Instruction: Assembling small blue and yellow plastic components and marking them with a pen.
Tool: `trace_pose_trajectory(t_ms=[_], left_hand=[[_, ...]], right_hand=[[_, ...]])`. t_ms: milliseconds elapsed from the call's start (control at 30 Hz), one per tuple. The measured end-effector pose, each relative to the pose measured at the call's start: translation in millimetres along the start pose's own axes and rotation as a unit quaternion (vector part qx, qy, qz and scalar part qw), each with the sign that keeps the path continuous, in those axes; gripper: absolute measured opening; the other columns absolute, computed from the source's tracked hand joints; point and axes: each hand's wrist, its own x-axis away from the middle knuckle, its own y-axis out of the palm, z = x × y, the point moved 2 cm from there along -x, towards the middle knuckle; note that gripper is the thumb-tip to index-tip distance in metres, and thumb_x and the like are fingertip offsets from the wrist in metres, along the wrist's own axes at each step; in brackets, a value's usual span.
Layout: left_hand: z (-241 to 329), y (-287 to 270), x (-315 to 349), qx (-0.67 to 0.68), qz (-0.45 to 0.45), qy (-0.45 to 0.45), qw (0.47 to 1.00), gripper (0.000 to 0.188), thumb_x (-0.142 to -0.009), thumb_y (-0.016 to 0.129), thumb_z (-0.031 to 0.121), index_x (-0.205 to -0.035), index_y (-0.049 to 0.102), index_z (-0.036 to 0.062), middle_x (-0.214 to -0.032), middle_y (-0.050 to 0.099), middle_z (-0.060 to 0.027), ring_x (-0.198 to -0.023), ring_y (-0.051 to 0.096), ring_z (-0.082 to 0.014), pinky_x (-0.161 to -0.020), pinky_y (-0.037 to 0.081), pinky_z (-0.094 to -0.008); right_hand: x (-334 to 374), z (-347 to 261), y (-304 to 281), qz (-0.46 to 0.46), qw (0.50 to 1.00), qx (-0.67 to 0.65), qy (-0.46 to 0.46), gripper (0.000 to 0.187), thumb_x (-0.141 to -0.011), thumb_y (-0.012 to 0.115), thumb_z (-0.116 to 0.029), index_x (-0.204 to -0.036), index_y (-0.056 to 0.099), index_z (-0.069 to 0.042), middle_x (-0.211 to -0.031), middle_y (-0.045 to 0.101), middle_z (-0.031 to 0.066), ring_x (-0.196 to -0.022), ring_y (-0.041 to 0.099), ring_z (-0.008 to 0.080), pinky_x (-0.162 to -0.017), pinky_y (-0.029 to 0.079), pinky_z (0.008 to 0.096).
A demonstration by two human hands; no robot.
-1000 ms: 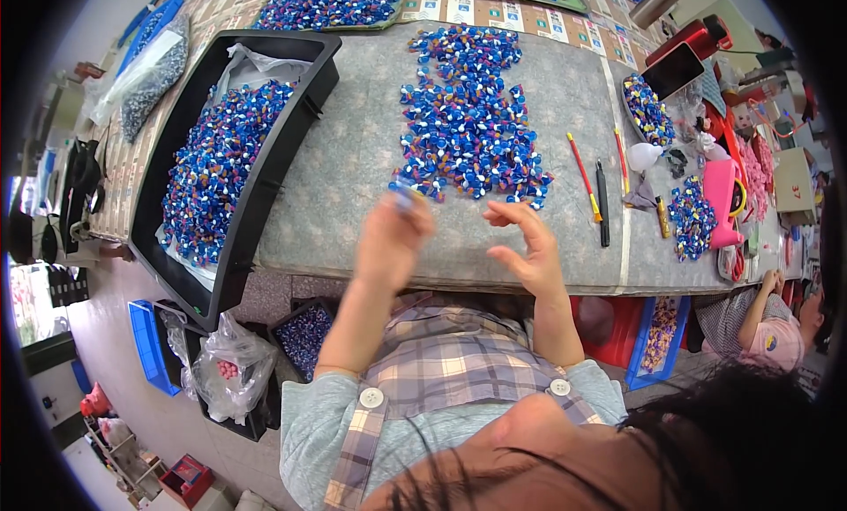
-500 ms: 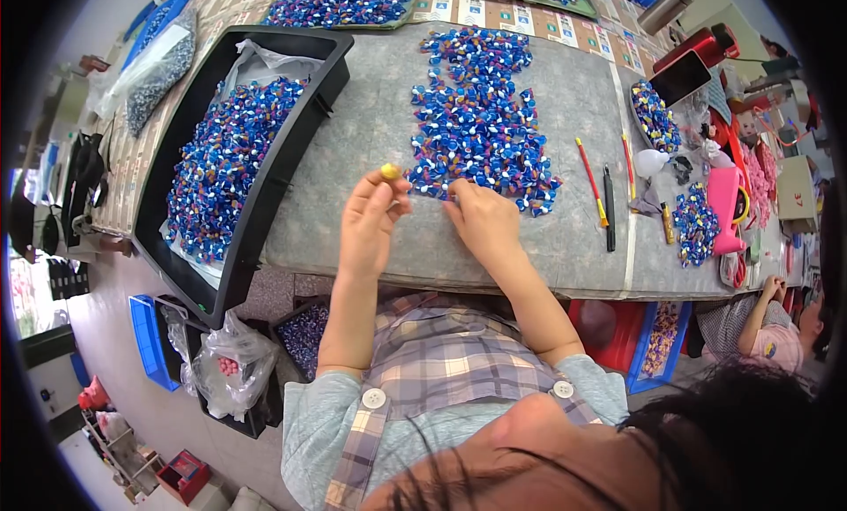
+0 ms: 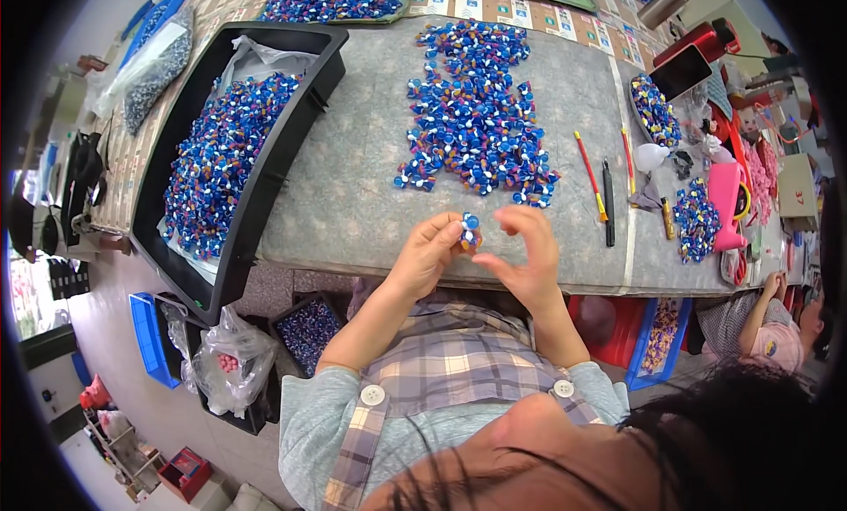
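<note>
My left hand [image 3: 427,253] pinches a small blue, white and orange plastic piece [image 3: 470,232] above the near edge of the grey-covered table. How many parts make up that piece I cannot tell. Close on its right is my right hand [image 3: 535,257], thumb and fingers apart in a curve, nothing visible between them. Just beyond both hands spreads a pile of small blue pieces [image 3: 481,114] mixed with white, orange and purplish ones.
Left of the pile, a black tray [image 3: 281,154] holds many similar pieces on a plastic liner. Red-and-yellow brushes [image 3: 588,171] and a black pen [image 3: 609,207] lie to the right. Farther right are a pink tool [image 3: 725,207], a phone [image 3: 682,77] and a co-worker's hands [image 3: 775,286].
Both hands have drawn back from the pile toward me, the left also rightward. The left now holds a blue piece; the yellow item at its fingertips no longer shows. My right fingers have spread.
</note>
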Motion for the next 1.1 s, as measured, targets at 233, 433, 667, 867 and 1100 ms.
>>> trace_pose_trajectory(t_ms=[233, 433, 667, 867, 1100], left_hand=[[-7, 7, 4, 0.045, -0.033, -0.056, 0.997, 0.031, -0.090, 0.047, 0.032, -0.097, 0.055, 0.0034, -0.090, 0.056, -0.0030, -0.083, 0.053, -0.0109, -0.074, 0.043, -0.0264], [-12, 13, 9, 0.042, -0.013, -0.063, 0.997, 0.028, -0.088, 0.051, 0.029, -0.100, 0.054, 0.0036, -0.091, 0.056, -0.0022, -0.085, 0.053, -0.0098, -0.076, 0.043, -0.0256], [-2, 12, 5, -0.214, 0.001, 0.076, 0.974, 0.020, -0.077, 0.066, 0.015, -0.089, 0.055, 0.0025, -0.089, 0.053, -0.0027, -0.082, 0.049, -0.0099, -0.075, 0.039, -0.0239], [8, 14, 7, -0.362, 0.004, 0.113, 0.925, 0.021, -0.071, 0.070, 0.010, -0.084, 0.056, 0.0011, -0.087, 0.054, -0.0053, -0.082, 0.050, -0.0128, -0.073, 0.039, -0.0254], [18, 20, 7, -0.517, 0.059, 0.243, 0.819, 0.029, -0.064, 0.075, 0.012, -0.085, 0.056, 0.0028, -0.089, 0.055, -0.0071, -0.083, 0.053, -0.0170, -0.073, 0.041, -0.0279]], right_hand=[[2, 14, 4, -0.095, 0.982, -0.151, 0.062, 0.052, -0.063, 0.074, -0.030, -0.105, 0.058, -0.004, -0.109, 0.054, 0.0111, -0.100, 0.051, 0.0240, -0.085, 0.040, 0.0331], [3, 16, -2, -0.096, 0.981, -0.150, 0.070, 0.045, -0.064, 0.073, -0.019, -0.105, 0.059, -0.006, -0.108, 0.055, 0.0100, -0.103, 0.050, 0.0247, -0.088, 0.038, 0.0343], [9, 26, -2, -0.069, 0.965, -0.229, 0.108, 0.035, -0.066, 0.071, -0.012, -0.098, 0.062, -0.005, -0.098, 0.059, 0.0100, -0.093, 0.054, 0.0242, -0.082, 0.040, 0.0333], [7, 26, -1, -0.053, 0.976, -0.190, 0.088, 0.023, -0.067, 0.069, -0.010, -0.089, 0.064, -0.005, -0.084, 0.062, 0.0079, -0.080, 0.056, 0.0220, -0.074, 0.041, 0.0313], [11, 31, -2, -0.051, 0.966, -0.230, 0.108, 0.017, -0.069, 0.068, -0.009, -0.085, 0.063, -0.005, -0.081, 0.062, 0.0075, -0.078, 0.056, 0.0209, -0.072, 0.040, 0.0307]])
